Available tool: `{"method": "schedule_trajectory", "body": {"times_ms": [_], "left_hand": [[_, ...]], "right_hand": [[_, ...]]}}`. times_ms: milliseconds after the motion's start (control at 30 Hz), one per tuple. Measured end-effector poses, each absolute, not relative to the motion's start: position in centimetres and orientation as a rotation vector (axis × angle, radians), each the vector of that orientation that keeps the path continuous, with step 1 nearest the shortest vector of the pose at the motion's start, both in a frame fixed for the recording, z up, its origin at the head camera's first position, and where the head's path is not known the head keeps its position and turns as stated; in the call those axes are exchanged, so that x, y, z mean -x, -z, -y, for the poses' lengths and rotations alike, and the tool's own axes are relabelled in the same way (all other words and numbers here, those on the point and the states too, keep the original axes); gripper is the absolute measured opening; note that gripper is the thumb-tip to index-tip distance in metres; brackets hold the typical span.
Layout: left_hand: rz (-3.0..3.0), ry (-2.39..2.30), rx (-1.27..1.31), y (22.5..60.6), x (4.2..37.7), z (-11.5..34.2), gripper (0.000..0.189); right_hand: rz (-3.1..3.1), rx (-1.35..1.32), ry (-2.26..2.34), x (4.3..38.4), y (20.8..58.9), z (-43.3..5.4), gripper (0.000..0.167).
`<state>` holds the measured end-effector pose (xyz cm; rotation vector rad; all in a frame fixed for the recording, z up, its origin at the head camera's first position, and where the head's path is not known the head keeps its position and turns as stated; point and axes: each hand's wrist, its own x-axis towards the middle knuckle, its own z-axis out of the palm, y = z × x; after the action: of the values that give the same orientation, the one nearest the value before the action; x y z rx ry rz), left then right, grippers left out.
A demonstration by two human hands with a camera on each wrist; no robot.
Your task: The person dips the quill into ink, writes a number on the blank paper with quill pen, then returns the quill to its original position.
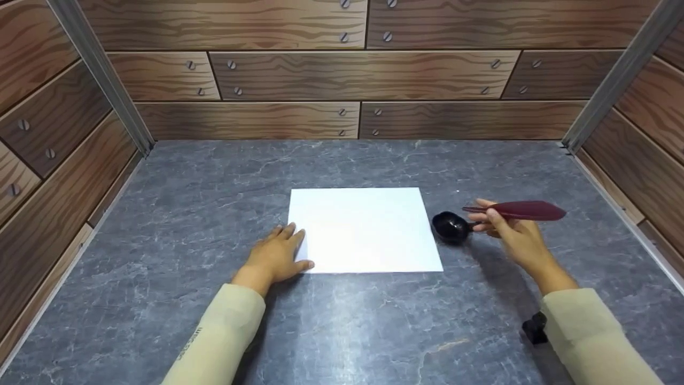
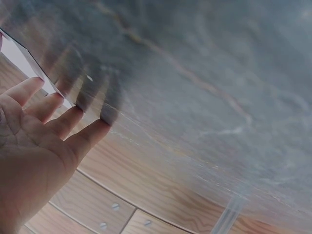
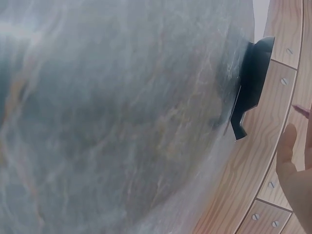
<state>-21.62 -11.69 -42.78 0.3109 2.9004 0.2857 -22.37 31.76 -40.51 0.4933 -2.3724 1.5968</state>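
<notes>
A white sheet of paper (image 1: pixel 366 230) lies flat on the grey marbled table. My left hand (image 1: pixel 276 254) rests at its left edge, fingers spread and thumb over the lower left corner. To the right of the paper, my right hand (image 1: pixel 510 232) pinches a dark red feather quill (image 1: pixel 526 210) between thumb and fingers. The quill's thin shaft points left, its vane to the right. Just below that shaft stands a small black bowl (image 1: pixel 450 227) with a short handle, close to the paper's right edge. In the right wrist view the same bowl (image 3: pixel 256 73) shows from the side.
Wood-patterned panels (image 1: pixel 352 75) wall in the table (image 1: pixel 214 176) at the back and both sides, with grey metal posts (image 1: pixel 101 69) at the corners. A small black block (image 1: pixel 534 328) shows beside the right sleeve.
</notes>
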Motion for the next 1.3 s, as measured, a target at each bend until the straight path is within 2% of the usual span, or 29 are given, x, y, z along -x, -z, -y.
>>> {"method": "schedule_trajectory", "body": {"times_ms": [533,933,1300], "left_hand": [[-2.902,-0.284,-0.331,42.9,21.7,11.9,0.078],[-2.882,-0.292,-0.31,42.8,21.7,11.9,0.08],[-2.898,-0.31,-0.319,42.8,21.7,11.9,0.08]], "right_hand": [[2.43,-0.262,-1.647,22.0,40.7,-31.7,0.039],[2.531,-0.254,-1.626,22.2,40.9,-31.7,0.032],[2.671,-0.178,-1.536,22.4,41.2,-32.1,0.036]]}}
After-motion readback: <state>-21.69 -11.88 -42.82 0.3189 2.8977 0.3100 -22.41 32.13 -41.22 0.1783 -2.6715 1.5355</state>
